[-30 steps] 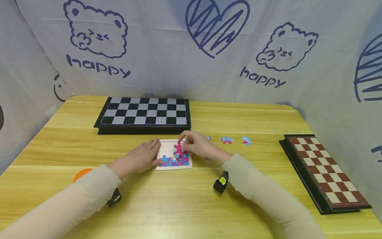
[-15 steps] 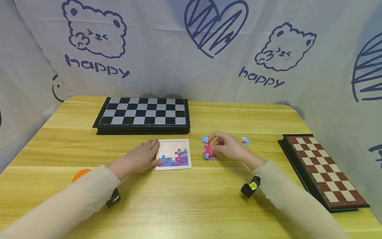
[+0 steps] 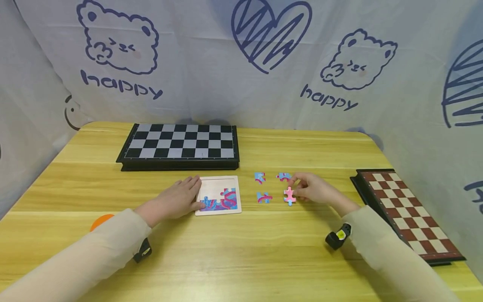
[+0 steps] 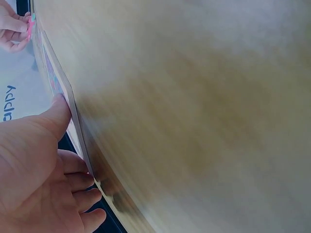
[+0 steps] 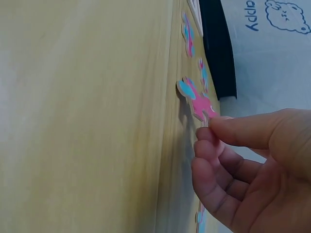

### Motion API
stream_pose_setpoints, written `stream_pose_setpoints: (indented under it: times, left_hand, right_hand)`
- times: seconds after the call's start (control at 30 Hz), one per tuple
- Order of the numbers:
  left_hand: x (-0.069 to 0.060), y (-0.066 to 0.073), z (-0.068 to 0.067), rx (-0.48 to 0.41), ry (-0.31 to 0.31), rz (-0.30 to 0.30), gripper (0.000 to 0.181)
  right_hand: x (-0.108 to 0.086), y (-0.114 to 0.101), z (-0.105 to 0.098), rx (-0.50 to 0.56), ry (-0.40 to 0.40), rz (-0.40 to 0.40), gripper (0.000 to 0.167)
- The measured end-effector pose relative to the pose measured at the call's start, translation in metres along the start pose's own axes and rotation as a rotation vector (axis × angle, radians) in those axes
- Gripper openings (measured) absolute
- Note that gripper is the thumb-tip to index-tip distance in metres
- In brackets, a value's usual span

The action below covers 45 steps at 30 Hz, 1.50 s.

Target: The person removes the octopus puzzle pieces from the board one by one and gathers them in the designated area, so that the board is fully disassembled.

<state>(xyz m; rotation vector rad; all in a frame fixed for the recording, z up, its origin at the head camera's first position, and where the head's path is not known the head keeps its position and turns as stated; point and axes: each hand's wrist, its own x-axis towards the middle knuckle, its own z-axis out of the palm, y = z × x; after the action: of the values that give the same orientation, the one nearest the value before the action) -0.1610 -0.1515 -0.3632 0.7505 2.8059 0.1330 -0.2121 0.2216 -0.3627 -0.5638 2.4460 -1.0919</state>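
My left hand (image 3: 177,199) lies against the left side of a white puzzle tray (image 3: 219,178), its thumb on the frame's edge. In the left wrist view the fingers of that hand (image 4: 43,160) stretch along the tray's side. Joined blue, purple and pink pieces (image 3: 228,200) fill the tray's lower part. To the right of the tray, my right hand (image 3: 311,188) pinches a pink puzzle piece (image 3: 289,195) with a blue tip. The right wrist view shows this pink piece (image 5: 199,101) between thumb and fingertips, tilted close to the table.
Loose puzzle pieces lie on the table, among them one (image 3: 259,178) beside the tray, one (image 3: 264,197) below it and one (image 3: 283,176) near my right hand. A black-and-white chessboard (image 3: 181,142) stands behind, a brown chessboard (image 3: 411,214) at right. An orange object (image 3: 101,221) is partly hidden by my left sleeve.
My right hand has carried the pink puzzle piece from over the tray rightward, past the loose pieces. The left hand has stayed at the tray.
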Motion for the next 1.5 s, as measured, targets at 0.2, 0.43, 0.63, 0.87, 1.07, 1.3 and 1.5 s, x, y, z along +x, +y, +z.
stream_pose_setpoints:
  times: [0.2,0.43,0.63,0.87,1.07,1.3,1.5]
  left_hand:
    - [0.0,-0.001,0.002,0.004,-0.004,-0.009,0.071]
    - [-0.001,0.0,0.002,0.011,0.003,-0.007,0.07]
    - [0.0,-0.001,0.002,0.01,0.008,-0.004,0.071]
    - [0.0,-0.001,0.002,0.011,0.005,-0.008,0.071]
    - [-0.001,-0.001,0.001,0.004,0.005,-0.011,0.071]
    - [0.0,-0.001,0.001,0.008,0.007,-0.006,0.071]
    - [0.001,-0.002,0.002,0.01,-0.001,-0.013,0.071]
  right_hand:
    - [0.001,0.002,-0.002,-0.028,-0.03,0.02,0.01]
    - [0.003,0.001,-0.004,-0.056,-0.053,0.037,0.012]
    - [0.004,0.001,-0.005,-0.069,-0.051,0.041,0.013]
    - [0.008,-0.007,-0.006,-0.101,-0.009,0.013,0.015]
    - [0.017,-0.026,-0.001,-0.157,0.033,-0.071,0.015]
    - [0.032,-0.051,0.016,-0.143,0.016,-0.116,0.019]
    - [0.047,-0.065,0.038,-0.184,-0.004,-0.149,0.019]
